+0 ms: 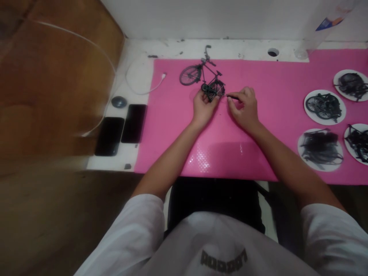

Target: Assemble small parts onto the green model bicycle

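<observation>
1. Workpiece. The model bicycle (204, 74) stands on the pink mat (172, 115), ahead of the person and slightly left of the mat's middle; its front wheel (190, 75) points to the left and its rear wheel (217, 89) lies nearest the hands.

2. Support. The left hand (203, 109) is closed about the lower rear of the bicycle, fingers and thumb near the rear wheel. A steady grip here probably matters most, since the light frame is likely to twist under pressure from the side.

3. Tool. The right hand (245, 109) pinches a thin tool (233, 97) with a dark handle, held almost level, its tip directed at the rear wheel. Whether the tip touches the wheel cannot be told at this scale.

4. Alignment. The two hands are apart, facing each other across the tool. Good practice would keep the shaft in line with the point being worked, with small fingertip movements and little force, so that it does not slip into the spokes or the left thumb.

5. Surroundings. White plates (312, 117) bearing dark parts (327, 107) sit well to the right, away from both hands.
</observation>
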The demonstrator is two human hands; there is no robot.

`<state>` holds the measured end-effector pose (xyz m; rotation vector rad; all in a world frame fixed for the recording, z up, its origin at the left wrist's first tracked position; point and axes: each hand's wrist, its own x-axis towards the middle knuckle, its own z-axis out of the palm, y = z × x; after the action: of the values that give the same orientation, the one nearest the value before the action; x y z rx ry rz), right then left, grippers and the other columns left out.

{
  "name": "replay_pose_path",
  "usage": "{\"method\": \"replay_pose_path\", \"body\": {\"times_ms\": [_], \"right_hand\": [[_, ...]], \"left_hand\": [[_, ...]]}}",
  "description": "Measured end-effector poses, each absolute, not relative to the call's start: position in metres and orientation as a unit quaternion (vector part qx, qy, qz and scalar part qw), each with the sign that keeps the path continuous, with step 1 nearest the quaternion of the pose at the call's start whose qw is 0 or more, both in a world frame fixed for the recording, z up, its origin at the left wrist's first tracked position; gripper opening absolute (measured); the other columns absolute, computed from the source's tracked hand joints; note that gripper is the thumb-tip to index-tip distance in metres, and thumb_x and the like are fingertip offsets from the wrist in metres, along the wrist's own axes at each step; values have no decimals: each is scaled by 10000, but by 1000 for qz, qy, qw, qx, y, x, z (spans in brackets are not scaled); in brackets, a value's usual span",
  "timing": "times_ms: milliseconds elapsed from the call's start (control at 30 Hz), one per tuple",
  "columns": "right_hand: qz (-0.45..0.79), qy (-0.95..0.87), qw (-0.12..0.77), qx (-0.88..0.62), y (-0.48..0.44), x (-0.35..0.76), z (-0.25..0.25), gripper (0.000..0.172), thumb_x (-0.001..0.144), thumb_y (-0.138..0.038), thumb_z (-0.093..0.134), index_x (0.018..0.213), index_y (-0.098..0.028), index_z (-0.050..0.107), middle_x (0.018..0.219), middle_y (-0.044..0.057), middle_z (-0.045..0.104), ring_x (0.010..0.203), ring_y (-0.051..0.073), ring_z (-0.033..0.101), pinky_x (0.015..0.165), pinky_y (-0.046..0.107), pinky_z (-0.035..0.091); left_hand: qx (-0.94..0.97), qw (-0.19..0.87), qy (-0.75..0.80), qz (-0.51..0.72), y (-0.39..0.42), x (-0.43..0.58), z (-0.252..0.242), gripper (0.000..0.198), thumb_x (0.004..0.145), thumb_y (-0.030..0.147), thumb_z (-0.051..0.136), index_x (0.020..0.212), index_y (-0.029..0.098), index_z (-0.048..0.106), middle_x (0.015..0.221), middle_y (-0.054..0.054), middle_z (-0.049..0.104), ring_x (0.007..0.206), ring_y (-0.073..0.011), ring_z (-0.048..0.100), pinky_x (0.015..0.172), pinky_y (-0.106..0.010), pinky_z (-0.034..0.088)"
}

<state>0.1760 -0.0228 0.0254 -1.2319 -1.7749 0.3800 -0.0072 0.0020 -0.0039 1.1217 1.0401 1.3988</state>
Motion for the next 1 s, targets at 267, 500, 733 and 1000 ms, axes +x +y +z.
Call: {"method": "replay_pose_path", "body": {"times_ms": [267, 500, 733, 1000], "right_hand": [[135, -737, 434, -500, -21, 177, 22, 378, 1067, -636, 642, 1062, -286, 783, 988, 121, 720, 1139, 380, 693, 1119, 708, 532], [127, -747, 421, -499, -20, 179, 21, 438, 1075, -684, 598, 1002, -282, 754, 992, 126, 716, 1146, 380, 692, 1124, 704, 538], [141, -758, 412, -486, -19, 177, 20, 572, 1036, -805, 567, 855, -269, 649, 995, 130, 711, 1179, 397, 683, 1143, 715, 526], [131, -749, 417, -498, -21, 177, 19, 560, 1061, -773, 547, 817, -272, 605, 953, 123, 704, 1142, 386, 686, 1130, 695, 536]], "left_hand": [[439, 545, 433, 568, -5, -3, 7, 668, 802, 405, 964, 1381, 269, 660, 1432, -136, 738, 1545, -333, 582, 1329, -559, 463], [470, 536, 424, 559, -5, -4, 6, 653, 817, 422, 957, 1378, 256, 666, 1399, -143, 754, 1534, -337, 594, 1308, -541, 488], [447, 553, 424, 560, -10, -1, 4, 765, 807, 398, 967, 1483, 287, 627, 1476, -128, 719, 1557, -356, 577, 1310, -548, 489], [481, 509, 435, 565, -11, -1, -1, 666, 824, 379, 951, 1423, 277, 678, 1409, -117, 754, 1520, -345, 609, 1312, -525, 495]]}}
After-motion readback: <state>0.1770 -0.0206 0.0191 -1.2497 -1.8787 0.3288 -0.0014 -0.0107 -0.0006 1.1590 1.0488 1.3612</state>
